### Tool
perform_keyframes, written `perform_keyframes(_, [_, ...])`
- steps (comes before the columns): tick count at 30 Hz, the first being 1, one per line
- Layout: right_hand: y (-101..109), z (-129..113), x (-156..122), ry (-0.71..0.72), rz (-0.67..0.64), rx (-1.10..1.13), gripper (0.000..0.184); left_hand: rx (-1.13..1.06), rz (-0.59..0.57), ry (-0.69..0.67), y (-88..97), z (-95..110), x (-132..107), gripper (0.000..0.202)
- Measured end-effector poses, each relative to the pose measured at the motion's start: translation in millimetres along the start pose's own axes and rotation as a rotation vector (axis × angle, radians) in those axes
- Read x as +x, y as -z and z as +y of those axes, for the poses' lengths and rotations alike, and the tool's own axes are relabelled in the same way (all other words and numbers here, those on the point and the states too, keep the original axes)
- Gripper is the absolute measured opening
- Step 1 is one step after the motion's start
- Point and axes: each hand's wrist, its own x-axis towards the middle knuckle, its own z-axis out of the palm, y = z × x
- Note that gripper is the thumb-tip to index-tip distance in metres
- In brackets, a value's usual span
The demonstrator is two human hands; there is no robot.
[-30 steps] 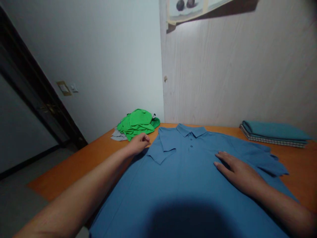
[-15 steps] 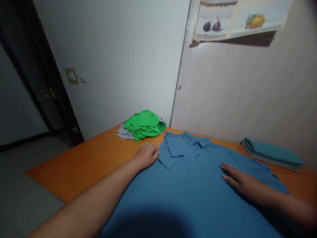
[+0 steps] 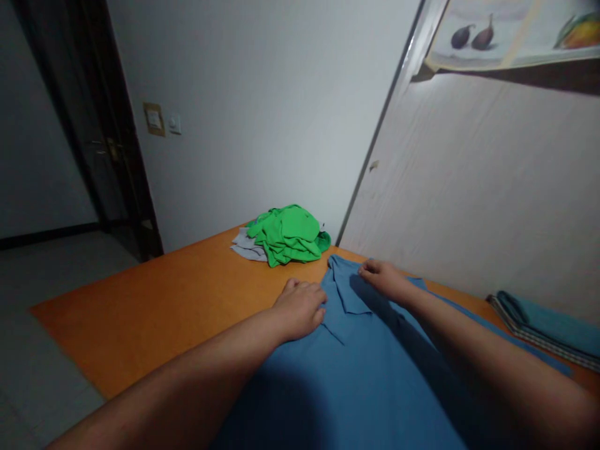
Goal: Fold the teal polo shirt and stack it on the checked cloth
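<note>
A blue polo shirt (image 3: 375, 362) lies spread over the tabletop, one sleeve (image 3: 349, 294) folded inward on its left side. Along the shirt's left edge, below that sleeve, my left hand (image 3: 300, 307) rests with curled fingers closed on the fabric. My right hand (image 3: 382, 276) reaches across the upper part of the shirt, near the sleeve and shoulder. Its fingers are drawn together in a pinch, with no cloth visible in them, and its shadow falls on the shirt. My right arm hides most of the collar.
The orange table (image 3: 164, 300) extends left to a corner above the floor. A crumpled green garment (image 3: 293, 234) lies at the back on a grey cloth (image 3: 248, 247). Folded teal cloth (image 3: 557, 319) sits at the right by the wall (image 3: 450, 175).
My right hand has moved left and away from me to the sleeve side, its fingers closing. My left hand stays at the shirt's left edge. The view has turned left.
</note>
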Motion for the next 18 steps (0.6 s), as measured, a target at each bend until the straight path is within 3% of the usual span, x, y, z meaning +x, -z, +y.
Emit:
perform_keyframes(7, [-43,-22,75,-0.185,0.058,0.002,0.029,0.008,-0.027,0.019,8.5,4,-4,0.023])
perform_keyframes(13, [-64,-19,97,-0.268,0.039,0.096,0.019,-0.021,-0.073,0.052,14.5,8,-4,0.02])
perform_keyframes(18, [-65,-7,105,-0.336,0.033,0.265,0.026,-0.032,-0.06,0.07,11.2,7,-5,0.02])
